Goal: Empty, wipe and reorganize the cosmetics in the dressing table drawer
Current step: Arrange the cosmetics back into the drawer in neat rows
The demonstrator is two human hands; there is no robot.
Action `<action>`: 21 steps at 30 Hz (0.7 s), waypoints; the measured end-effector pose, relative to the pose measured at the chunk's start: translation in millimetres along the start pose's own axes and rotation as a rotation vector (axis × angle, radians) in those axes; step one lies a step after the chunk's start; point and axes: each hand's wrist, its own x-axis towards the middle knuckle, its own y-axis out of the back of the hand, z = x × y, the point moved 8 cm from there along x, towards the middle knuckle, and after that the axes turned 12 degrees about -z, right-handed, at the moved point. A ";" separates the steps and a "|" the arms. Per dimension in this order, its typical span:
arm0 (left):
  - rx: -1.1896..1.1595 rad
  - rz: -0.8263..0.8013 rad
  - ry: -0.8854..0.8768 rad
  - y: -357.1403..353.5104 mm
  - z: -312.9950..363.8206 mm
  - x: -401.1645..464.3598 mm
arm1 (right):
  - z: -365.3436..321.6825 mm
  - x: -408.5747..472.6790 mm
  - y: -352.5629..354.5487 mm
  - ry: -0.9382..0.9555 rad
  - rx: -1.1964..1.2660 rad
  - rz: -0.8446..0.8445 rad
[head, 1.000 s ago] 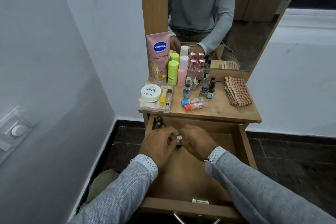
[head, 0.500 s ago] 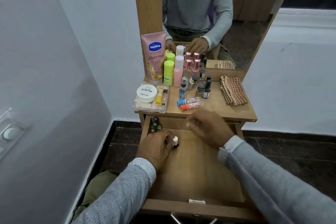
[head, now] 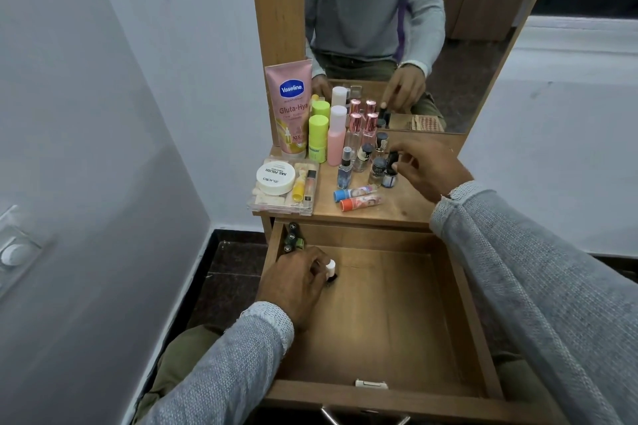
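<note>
While the left hand (head: 296, 281) pinches a white-capped bottle (head: 330, 271) in the drawer (head: 397, 314), the right hand (head: 428, 167) above it grips a dark-capped bottle (head: 391, 171).

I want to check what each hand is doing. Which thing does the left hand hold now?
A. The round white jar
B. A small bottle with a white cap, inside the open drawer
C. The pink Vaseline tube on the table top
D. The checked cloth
B: the left hand grips the small white-capped bottle standing in the open drawer, near its back left corner.
</note>
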 end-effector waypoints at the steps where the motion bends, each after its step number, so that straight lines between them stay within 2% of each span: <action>1: 0.004 -0.001 -0.001 0.2 0.2 -0.1 | -0.6 0.5 -0.2 -0.005 -0.004 0.003; 7: 0.020 0.000 -0.002 -0.4 0.5 -0.5 | 9.1 -9.5 7.5 -0.073 0.065 0.022; 12: 0.056 -0.036 0.010 -6.8 2.2 3.5 | -25.3 -53.7 25.4 0.000 0.157 0.071; 18: 0.095 -0.111 0.048 -11.4 8.6 15.2 | -54.5 -88.7 -52.4 0.055 0.193 -0.255; 21: 0.087 -0.104 0.031 -11.6 8.6 14.3 | -56.6 -97.2 -98.2 0.042 0.189 -0.353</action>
